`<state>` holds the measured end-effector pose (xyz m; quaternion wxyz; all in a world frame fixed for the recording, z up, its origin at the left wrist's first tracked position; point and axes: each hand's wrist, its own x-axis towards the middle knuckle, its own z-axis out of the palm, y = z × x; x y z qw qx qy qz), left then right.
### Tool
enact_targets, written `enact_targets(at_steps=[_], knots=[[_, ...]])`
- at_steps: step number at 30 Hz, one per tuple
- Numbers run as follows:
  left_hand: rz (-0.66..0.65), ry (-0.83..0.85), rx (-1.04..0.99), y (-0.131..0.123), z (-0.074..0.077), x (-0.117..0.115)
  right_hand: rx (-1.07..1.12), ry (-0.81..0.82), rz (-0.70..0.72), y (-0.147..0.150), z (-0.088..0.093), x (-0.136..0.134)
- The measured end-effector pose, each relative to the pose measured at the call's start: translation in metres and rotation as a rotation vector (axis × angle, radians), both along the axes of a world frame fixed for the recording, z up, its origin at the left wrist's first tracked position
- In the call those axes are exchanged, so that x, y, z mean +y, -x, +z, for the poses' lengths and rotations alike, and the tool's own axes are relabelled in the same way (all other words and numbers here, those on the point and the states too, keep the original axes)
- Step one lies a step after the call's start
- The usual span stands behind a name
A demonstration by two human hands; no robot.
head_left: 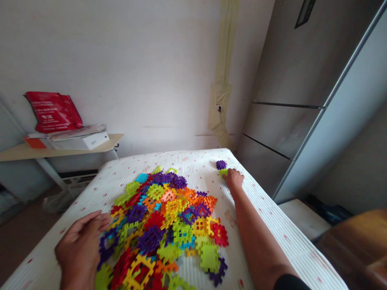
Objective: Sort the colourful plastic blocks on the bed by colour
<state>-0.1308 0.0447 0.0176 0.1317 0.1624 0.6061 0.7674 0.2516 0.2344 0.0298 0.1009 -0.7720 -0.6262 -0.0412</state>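
Many interlocking plastic pieces in purple, green, yellow, orange, red and blue lie in a loose heap (173, 207) on the white cloth-covered table (198, 163). At the table's right rear, my right hand (234, 178) has its fingers closed on a green piece (223, 172). Just behind that piece sits a purple stack (221, 164) of pieces. My left hand (83, 237) is at the heap's left edge, beside a dark purple piece (108, 243); its fingers are bent together, and whether anything is between them is hidden.
A side table (113, 141) at the left holds a red bag (53, 110) and a white box (95, 140). A grey fridge (272, 117) stands right of the table, with a low white surface (304, 217) near its base. The wall is behind.
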Motion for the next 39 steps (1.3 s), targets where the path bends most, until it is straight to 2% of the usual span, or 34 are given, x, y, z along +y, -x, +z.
enact_targets(at_steps=[11, 15, 19, 23, 26, 30, 35, 37, 39], knots=[[-0.078, 0.031, 0.018, 0.002, -0.002, -0.002, 0.025, -0.001, 0.004, 0.002, -0.003, 0.000], [-0.094, 0.026, 0.014, 0.001, -0.002, -0.002, 0.041, -0.107, 0.037, 0.006, 0.006, -0.004], [-0.087, 0.021, 0.061, 0.002, 0.000, -0.004, 0.168, -0.187, 0.237, 0.018, 0.026, -0.009], [-0.057, 0.002, 0.085, 0.007, 0.000, -0.006, 0.345, -0.091, 0.539, 0.031, 0.045, -0.018], [-0.037, -0.012, 0.073, 0.011, -0.001, -0.007, 0.378, 0.037, 0.729, 0.038, 0.055, -0.031], [-0.037, -0.017, 0.052, 0.011, -0.001, -0.007, 0.314, 0.249, 0.861, 0.049, 0.068, -0.062], [-0.030, -0.021, 0.035, 0.007, 0.002, -0.007, 0.123, 0.387, 1.174, 0.061, 0.080, -0.132], [-0.036, -0.018, 0.025, 0.007, 0.002, -0.007, -0.014, 0.369, 1.181, 0.063, 0.076, -0.163], [-0.044, -0.019, 0.025, 0.007, 0.001, -0.006, -0.143, 0.362, 1.116, 0.063, 0.064, -0.188]])
